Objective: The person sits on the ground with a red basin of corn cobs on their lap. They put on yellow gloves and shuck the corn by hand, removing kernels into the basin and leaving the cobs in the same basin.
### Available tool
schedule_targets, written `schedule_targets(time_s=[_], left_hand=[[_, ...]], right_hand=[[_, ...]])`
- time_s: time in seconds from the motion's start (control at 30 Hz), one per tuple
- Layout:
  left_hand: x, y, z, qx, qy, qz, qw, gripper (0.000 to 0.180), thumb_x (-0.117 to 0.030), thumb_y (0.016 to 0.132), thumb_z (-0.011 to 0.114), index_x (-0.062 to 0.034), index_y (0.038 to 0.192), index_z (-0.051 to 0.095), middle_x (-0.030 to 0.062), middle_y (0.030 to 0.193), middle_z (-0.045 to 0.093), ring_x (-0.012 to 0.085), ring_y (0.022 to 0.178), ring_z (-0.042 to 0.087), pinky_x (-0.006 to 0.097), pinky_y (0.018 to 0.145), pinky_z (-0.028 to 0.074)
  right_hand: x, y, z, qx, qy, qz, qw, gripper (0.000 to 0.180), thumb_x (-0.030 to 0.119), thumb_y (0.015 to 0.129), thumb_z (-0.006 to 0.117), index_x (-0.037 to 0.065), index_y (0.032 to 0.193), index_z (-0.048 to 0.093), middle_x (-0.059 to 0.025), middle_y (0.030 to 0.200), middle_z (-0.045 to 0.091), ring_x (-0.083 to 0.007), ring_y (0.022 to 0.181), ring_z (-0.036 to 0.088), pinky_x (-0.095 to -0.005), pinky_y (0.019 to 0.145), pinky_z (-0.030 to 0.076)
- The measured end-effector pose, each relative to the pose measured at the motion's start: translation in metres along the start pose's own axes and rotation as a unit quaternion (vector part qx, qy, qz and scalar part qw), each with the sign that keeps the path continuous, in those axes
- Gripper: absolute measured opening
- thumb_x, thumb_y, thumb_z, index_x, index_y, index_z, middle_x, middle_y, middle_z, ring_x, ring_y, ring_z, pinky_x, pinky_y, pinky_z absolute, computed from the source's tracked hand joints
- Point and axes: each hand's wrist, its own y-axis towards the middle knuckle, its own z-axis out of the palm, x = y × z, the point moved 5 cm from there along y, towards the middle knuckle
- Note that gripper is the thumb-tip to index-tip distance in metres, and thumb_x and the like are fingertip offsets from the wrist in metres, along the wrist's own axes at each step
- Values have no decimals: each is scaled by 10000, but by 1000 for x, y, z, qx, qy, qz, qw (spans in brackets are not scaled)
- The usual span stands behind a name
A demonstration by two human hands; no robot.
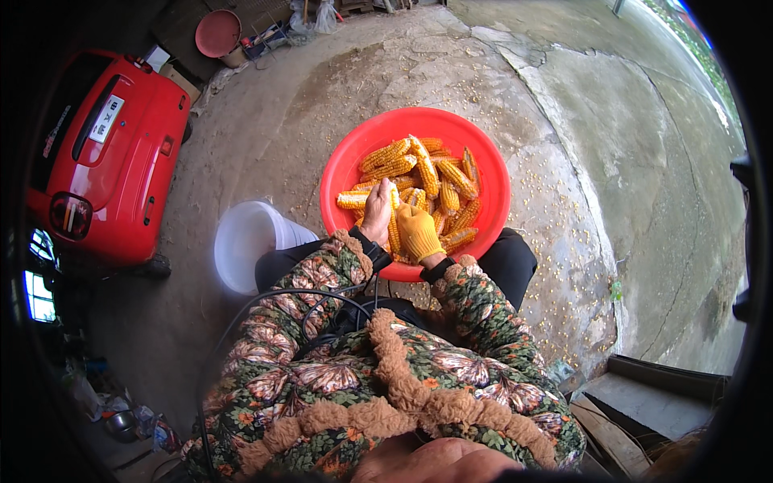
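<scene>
A wide red plastic basin (338, 169) in front of me holds a heap of yellow corn cobs (451, 179), most with their kernels on. Over its near side, my bare left hand (376, 213) is closed around one corn cob (394, 198), held roughly upright. My right hand (418, 233), in a yellow knitted glove, is curled in against that same cob from the right. The two hands partly cover the cob, so its lower part is hard to make out. Other cobs lie right beneath and around both hands.
A white plastic bucket (251, 245) stands left of my knee. Loose kernels (555, 278) are strewn over the concrete floor, mostly to the right. A red car (121, 153) is parked at the left. Boards (616, 439) lie at the lower right. A black cable (233, 326) runs across my left sleeve.
</scene>
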Motion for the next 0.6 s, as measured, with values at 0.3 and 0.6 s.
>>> schedule_targets(time_s=[0.3, 0.6], left_hand=[[-13, -14, 15, 17, 41, -21, 999, 331, -358, 995, 374, -63, 971, 522, 22, 847, 549, 106, 774, 545, 267, 726, 459], [-18, -20, 18, 3, 43, -4, 999, 341, -354, 994, 382, -47, 1033, 526, 31, 957, 569, 117, 884, 550, 262, 833, 440]], right_hand=[[6, 0, 4, -95, -197, -361, 906, 119, 74, 852, 489, 36, 960, 519, -189, 822, 598, -387, 775, 598, -398, 646, 500], [2, 3, 0, -76, -266, -213, 937, 115, 80, 856, 477, 41, 961, 505, -200, 779, 586, -381, 730, 600, -406, 611, 495]])
